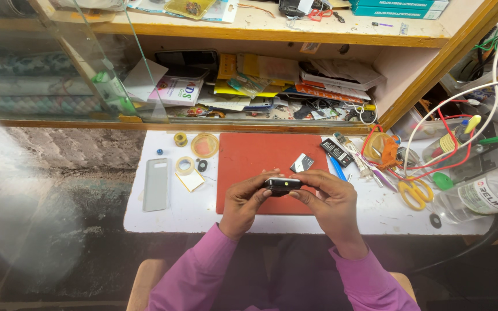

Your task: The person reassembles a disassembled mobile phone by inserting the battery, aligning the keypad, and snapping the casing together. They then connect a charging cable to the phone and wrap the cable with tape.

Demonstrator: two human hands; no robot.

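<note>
Both hands meet over the near edge of a red work mat: left hand and right hand pinch a small dark phone between them, held edge-on to the camera w/ a tiny yellowish spot on the visible side. Left fingers curl round its left end, right thumb and fingers close on its right end; both grips narrow, wrapped on the phone. Pink sleeves run back toward the camera. Just beyond the hands, on the mat, lies a small black-and-white battery, tilted. Beyond and to the right of the right hand, off the mat: a dark flat battery pack, a blue pen-like tool, then a tangle of red and white wires. Right of the right hand, near the table edge, yellow-handled scissors; further right a clear plastic bottle on its side. Left of the left hand, well apart, a grey phone back cover lies flat on the white tabletop; between it and the mat, a roll of clear tape and a small yellowish card. Beyond those, an orange-tinted round lid and a small solder-like spool. Farther back, a wooden shelf crammed w/ papers and packets.
</note>
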